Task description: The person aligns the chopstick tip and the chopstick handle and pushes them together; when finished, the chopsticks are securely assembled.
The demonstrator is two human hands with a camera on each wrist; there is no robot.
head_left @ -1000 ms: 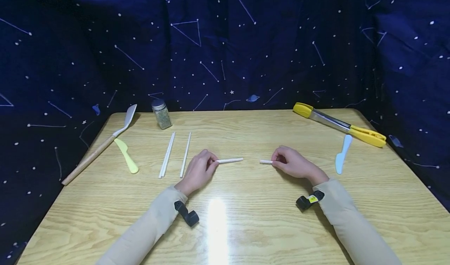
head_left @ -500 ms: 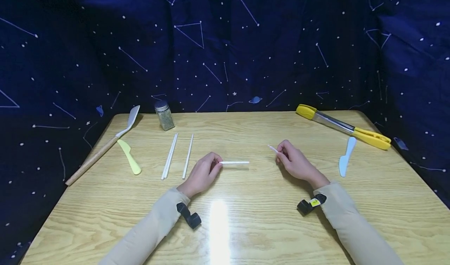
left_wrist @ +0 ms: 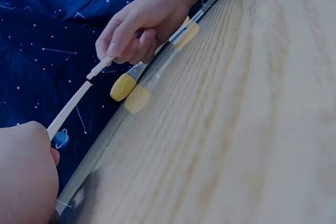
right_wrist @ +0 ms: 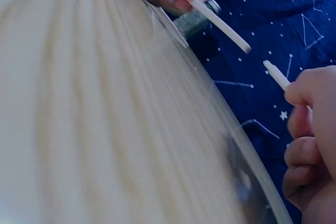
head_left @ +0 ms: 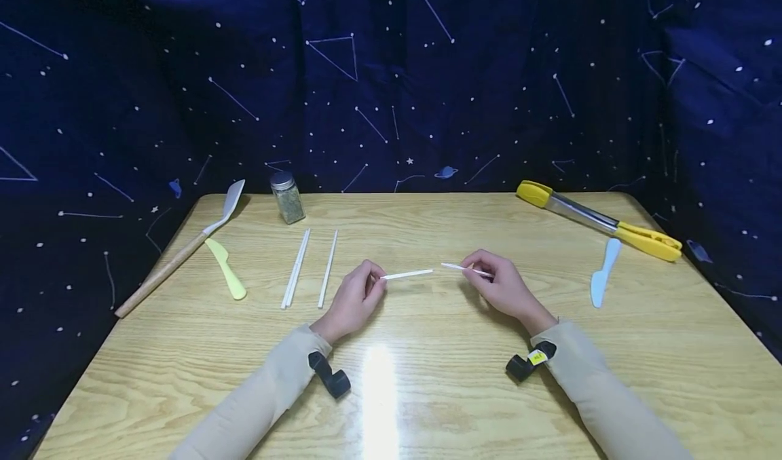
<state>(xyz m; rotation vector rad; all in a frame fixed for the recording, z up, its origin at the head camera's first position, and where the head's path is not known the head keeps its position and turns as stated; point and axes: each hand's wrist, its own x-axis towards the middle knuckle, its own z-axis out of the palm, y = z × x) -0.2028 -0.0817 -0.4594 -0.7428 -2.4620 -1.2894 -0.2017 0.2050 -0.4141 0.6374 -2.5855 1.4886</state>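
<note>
In the head view my left hand (head_left: 351,302) pinches a slim white chopstick section (head_left: 408,274) by one end, its other end pointing right. Facing it, my right hand (head_left: 504,287) pinches a second white chopstick section (head_left: 452,266) between thumb and fingers. The two facing ends are close but apart. The right wrist view shows a narrower stub at the tip of the right section (right_wrist: 276,74) and a dark end on the left section (right_wrist: 223,25). Both are held above the table.
Left of my hands lie paired white chopsticks (head_left: 296,269) and a single one (head_left: 328,269). Around the wooden table (head_left: 427,392) are a yellow-green knife (head_left: 226,270), a wooden-handled spatula (head_left: 165,270), a seasoning jar (head_left: 288,199), yellow tongs (head_left: 586,217) and a blue knife (head_left: 603,273).
My right hand has raised its section, turned it and come left, so the gap between the two ends has narrowed. The left hand stays nearly in place, its section now tilted slightly upward.
</note>
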